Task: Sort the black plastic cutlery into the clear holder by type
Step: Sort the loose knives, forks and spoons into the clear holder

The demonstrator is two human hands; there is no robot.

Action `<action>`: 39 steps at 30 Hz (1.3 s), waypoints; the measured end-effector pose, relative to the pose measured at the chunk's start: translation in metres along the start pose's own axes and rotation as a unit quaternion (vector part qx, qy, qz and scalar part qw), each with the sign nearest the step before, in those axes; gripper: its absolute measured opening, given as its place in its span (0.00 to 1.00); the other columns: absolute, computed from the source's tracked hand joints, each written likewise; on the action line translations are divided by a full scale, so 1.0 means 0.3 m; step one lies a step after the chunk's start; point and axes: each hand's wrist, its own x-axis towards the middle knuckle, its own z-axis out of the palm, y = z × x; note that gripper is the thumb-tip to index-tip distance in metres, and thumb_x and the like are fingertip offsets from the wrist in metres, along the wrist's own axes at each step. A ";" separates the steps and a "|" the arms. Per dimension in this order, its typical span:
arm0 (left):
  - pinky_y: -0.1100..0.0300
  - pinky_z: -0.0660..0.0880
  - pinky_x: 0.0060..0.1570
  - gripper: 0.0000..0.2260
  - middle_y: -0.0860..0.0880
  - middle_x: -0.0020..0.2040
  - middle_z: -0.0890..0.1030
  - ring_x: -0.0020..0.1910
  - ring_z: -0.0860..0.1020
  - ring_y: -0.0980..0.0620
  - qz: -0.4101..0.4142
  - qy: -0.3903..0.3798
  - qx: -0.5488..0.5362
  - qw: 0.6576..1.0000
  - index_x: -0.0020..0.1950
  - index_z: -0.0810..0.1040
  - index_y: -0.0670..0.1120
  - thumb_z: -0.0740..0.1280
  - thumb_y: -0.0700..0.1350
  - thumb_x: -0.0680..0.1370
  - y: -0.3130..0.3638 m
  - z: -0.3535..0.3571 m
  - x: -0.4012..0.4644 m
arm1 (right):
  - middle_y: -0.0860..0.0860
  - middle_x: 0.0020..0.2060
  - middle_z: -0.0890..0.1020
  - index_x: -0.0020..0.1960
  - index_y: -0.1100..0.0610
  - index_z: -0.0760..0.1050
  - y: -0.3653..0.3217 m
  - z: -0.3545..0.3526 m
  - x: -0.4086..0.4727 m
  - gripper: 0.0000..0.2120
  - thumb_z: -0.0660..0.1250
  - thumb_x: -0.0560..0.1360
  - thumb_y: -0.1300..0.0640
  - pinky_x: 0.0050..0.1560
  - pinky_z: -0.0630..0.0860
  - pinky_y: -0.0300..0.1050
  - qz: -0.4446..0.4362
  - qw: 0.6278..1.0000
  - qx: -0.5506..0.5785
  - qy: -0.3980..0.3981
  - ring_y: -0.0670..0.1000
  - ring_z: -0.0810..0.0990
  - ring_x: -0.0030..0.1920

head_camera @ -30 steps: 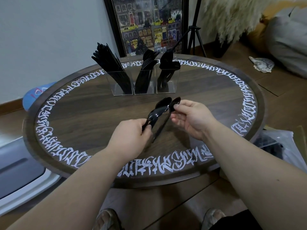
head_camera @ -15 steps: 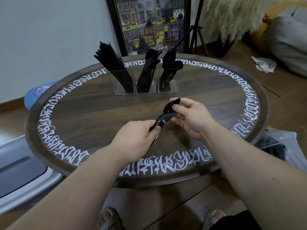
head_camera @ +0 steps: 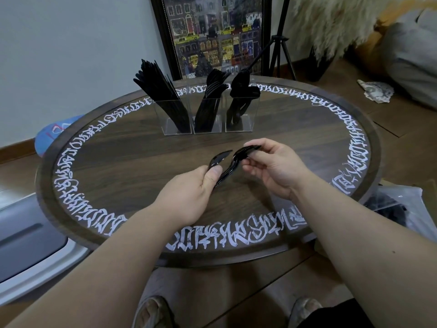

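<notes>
A: Nearest first?
B: Left hand (head_camera: 189, 197) pinches the handles of a small bunch of black spoons (head_camera: 227, 162), thumb on top. Right hand (head_camera: 272, 166) pinches the bowl end of one, fingers curled — both held just above the round table (head_camera: 118, 162).
A: Around it?
B: Plastic bag (head_camera: 402, 204) low at the right edge, blue thing (head_camera: 54, 133) on the floor left.
A: Holder?
B: Clear holder (head_camera: 208, 114) at the far side, three compartments — knives (head_camera: 163, 91) left, forks (head_camera: 212, 91) middle, more spoons (head_camera: 241, 91) right. Framed picture (head_camera: 212, 31) and tripod (head_camera: 281, 43) behind.
</notes>
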 end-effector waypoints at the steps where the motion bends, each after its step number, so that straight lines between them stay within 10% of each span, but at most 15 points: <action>1: 0.52 0.72 0.50 0.23 0.51 0.40 0.77 0.45 0.76 0.49 -0.006 -0.007 0.015 1.000 0.47 0.72 0.49 0.44 0.62 0.80 -0.001 0.004 0.004 | 0.56 0.37 0.82 0.46 0.61 0.77 0.001 0.003 -0.001 0.08 0.62 0.76 0.70 0.37 0.80 0.38 0.002 1.000 -0.002 -0.006 0.49 0.81 0.35; 21: 0.50 0.73 0.56 0.15 0.50 0.56 0.79 0.53 0.76 0.50 0.031 -0.041 0.084 0.995 0.69 0.68 0.56 0.53 0.49 0.83 -0.006 0.040 0.036 | 0.55 0.50 0.82 0.54 0.50 0.78 0.034 -0.002 -0.003 0.17 0.63 0.76 0.71 0.43 0.80 0.39 -0.013 0.972 -0.232 -0.042 0.49 0.83 0.41; 27: 0.52 0.70 0.60 0.20 0.51 0.60 0.77 0.59 0.74 0.50 0.029 -0.069 0.077 0.994 0.75 0.55 0.63 0.51 0.52 0.83 -0.006 0.035 0.033 | 0.52 0.39 0.82 0.47 0.50 0.80 0.025 0.004 -0.008 0.14 0.66 0.74 0.69 0.41 0.77 0.41 -0.093 0.926 -0.366 -0.025 0.48 0.78 0.36; 39: 0.61 0.67 0.56 0.14 0.53 0.62 0.79 0.62 0.74 0.53 -0.036 0.036 0.009 0.999 0.66 0.75 0.57 0.59 0.52 0.81 -0.038 -0.021 0.028 | 0.47 0.53 0.82 0.58 0.48 0.80 0.012 -0.003 -0.008 0.19 0.73 0.70 0.63 0.62 0.75 0.51 -0.098 0.916 -0.385 -0.049 0.47 0.80 0.55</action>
